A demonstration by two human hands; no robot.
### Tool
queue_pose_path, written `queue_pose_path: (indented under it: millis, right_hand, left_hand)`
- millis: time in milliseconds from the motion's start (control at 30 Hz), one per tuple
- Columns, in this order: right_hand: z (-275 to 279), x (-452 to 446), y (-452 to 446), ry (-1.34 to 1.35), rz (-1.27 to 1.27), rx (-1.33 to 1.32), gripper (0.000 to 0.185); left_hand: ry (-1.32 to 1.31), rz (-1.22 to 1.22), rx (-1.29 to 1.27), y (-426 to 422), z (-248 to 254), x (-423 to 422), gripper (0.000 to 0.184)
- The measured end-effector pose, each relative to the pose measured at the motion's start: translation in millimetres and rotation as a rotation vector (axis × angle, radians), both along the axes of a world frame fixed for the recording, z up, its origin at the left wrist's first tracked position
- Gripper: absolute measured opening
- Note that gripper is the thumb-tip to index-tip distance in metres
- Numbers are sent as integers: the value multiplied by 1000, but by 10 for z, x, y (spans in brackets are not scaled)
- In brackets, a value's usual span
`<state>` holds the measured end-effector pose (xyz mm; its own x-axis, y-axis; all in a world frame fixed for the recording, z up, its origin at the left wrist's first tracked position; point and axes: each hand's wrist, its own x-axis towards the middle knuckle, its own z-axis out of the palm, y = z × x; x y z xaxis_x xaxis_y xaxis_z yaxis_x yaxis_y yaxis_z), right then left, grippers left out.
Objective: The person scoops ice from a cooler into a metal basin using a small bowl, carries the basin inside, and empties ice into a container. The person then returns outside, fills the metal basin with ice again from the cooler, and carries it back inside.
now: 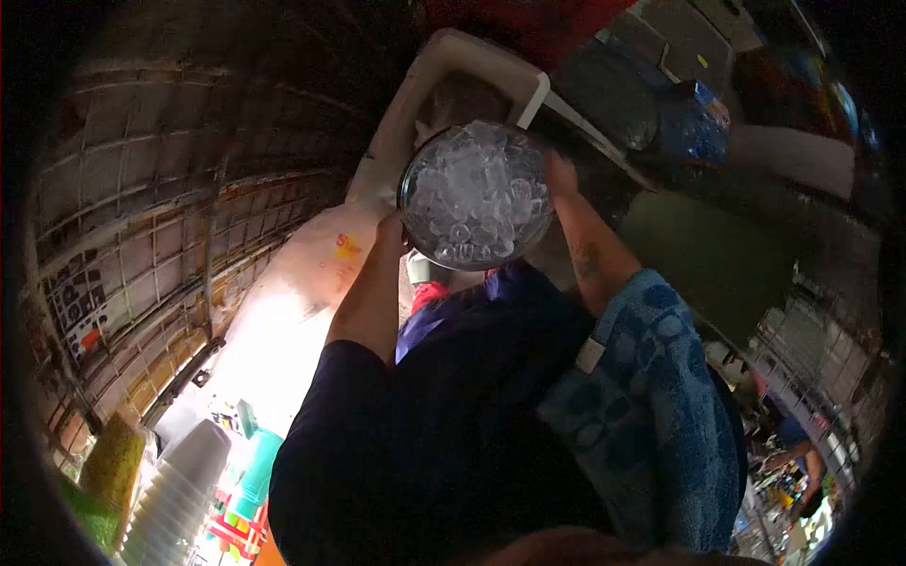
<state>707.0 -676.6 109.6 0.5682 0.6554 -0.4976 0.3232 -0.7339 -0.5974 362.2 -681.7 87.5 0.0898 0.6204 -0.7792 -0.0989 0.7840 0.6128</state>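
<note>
A round bowl (408, 193) heaped with clear ice pieces (481, 189) is held up in front of my body. On its left side, my left hand (391, 233) grips the rim, with most of its fingers hidden. My right hand (562, 176) holds the opposite side, its fingers mostly out of sight behind the bowl. Just beyond the bowl is an open white foam box (382, 151), partly covered by it. A blue patterned towel (661, 377) hangs over my right shoulder and upper arm.
Wire grid shelving (142, 198) runs along the left. A pale sack (321, 241) lies below the foam box. At lower left are stacked white cups (184, 481) and a teal container (260, 462). A green panel (703, 255) stands at right; another person's arm (797, 462) shows lower right.
</note>
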Motion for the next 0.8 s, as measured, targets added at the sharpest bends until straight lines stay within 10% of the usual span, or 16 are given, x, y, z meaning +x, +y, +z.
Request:
queue_pose_path:
  millis: [67, 267, 500, 567, 667, 800]
  right_hand:
    - [51, 32, 156, 37, -176, -43, 45]
    - [323, 404, 689, 372, -68, -206, 37]
    - [-662, 927, 838, -509, 807, -117, 35]
    - [-685, 984, 871, -651, 929, -118, 34]
    - [-487, 911, 939, -668, 1222, -638, 41]
    - [-673, 955, 935, -295, 634, -264, 35]
  left_hand:
    - [139, 311, -382, 108, 115, 206, 16]
    - [119, 156, -455, 316, -617, 324, 16]
    - [528, 283, -594, 454, -706, 617, 18]
    - [165, 92, -530, 392, -797, 620, 19]
    - [189, 230, -418, 383, -160, 925, 23]
    - [-4, 108, -329, 251, -1104, 660, 28]
